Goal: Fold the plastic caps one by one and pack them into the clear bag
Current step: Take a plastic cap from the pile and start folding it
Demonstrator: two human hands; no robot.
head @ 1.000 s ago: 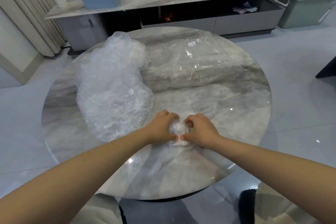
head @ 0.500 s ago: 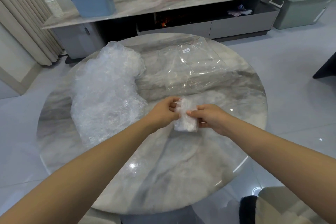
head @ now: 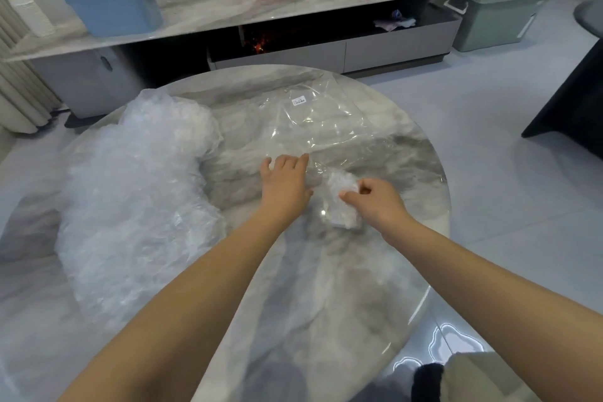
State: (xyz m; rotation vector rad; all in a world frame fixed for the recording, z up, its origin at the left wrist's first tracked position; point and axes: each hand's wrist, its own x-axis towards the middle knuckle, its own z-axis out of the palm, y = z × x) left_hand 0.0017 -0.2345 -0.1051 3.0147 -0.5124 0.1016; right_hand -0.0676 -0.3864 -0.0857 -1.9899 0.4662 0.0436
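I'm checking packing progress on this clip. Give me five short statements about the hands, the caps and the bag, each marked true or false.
1. The right hand grips a folded plastic cap. True.
2. The left hand holds the cap too. False: its straight fingers rest at the clear bag's near edge.
3. The pile of plastic caps lies left of the bag. True.
4. The bag stands upright. False: it lies flat on the round marble table.
5. The bag bears a small white label. True.

A home living room is indicated: round grey marble table (head: 326, 287), long low marble-topped media cabinet (head: 326, 42), pleated beige curtain (head: 16, 81).
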